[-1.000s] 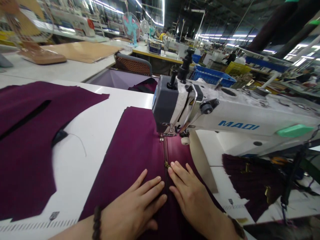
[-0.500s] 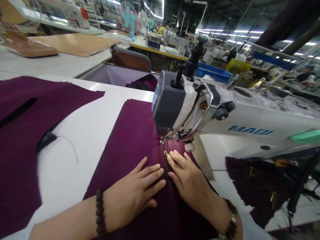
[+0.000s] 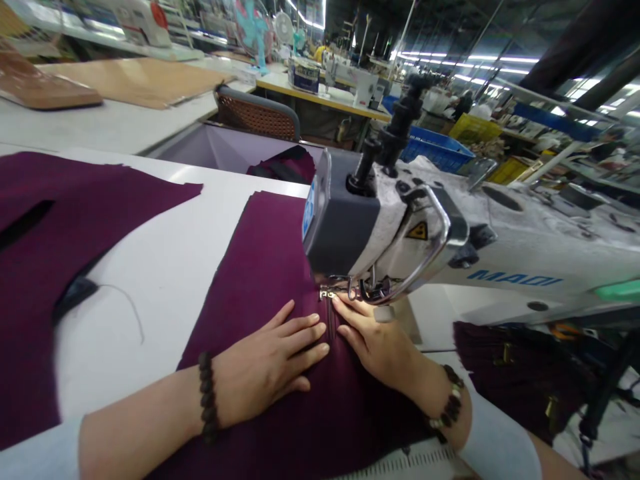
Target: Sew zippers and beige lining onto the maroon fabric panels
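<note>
Purple fabric lies flat under the head of a sewing machine. A dark zipper runs down it, and the presser foot stands at its upper end. My left hand rests palm down on the fabric left of the zipper, fingers spread. To the right of the zipper, my right hand lies on the cloth with fingers stretched, its fingertips close beside the presser foot and part of it behind the machine's parts.
Another purple piece lies at the left on the white table. Dark gathered fabric is at the right. Beyond the table are a chair and a blue crate. A ruler strip shows at the front edge.
The fabric has moved forward under the machine, and its near edge now shows. The gold zipper pull near my right fingertips is no longer visible. My hands remain on either side of the zipper.
</note>
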Tool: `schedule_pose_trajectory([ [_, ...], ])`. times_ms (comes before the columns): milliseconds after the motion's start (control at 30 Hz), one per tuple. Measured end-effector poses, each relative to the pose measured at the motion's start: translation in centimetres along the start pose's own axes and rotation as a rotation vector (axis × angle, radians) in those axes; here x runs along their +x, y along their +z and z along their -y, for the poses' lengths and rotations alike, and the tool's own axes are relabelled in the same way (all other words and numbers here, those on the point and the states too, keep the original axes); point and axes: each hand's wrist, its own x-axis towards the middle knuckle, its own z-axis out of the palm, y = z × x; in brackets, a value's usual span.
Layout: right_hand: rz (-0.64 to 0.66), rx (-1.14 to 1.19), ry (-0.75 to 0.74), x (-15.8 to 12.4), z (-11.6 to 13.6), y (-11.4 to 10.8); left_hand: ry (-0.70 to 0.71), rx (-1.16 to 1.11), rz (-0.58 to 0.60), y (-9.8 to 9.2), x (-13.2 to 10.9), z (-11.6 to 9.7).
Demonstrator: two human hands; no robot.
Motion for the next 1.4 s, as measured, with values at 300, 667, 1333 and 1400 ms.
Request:
schedule_pose_trajectory([
  [300,-0.077,0.045,-0.024,0.8,-0.4,-0.3,0.006,-0.054,0.046,-0.1,0.3,1.2],
  [667,-0.096,-0.005,0.312,1.8,1.6,0.7,0.023,-0.029,0.062,-0.2,0.4,1.2],
  [1333,-0.154,0.12,0.189,0.9,0.8,0.8,-0.151,0.034,0.035,0.1,1.1,-2.3],
  [1400,-0.141,0.121,0.202,0.8,1.0,0.7,-0.156,0.034,0.04,0.0,1.0,-2.2],
])
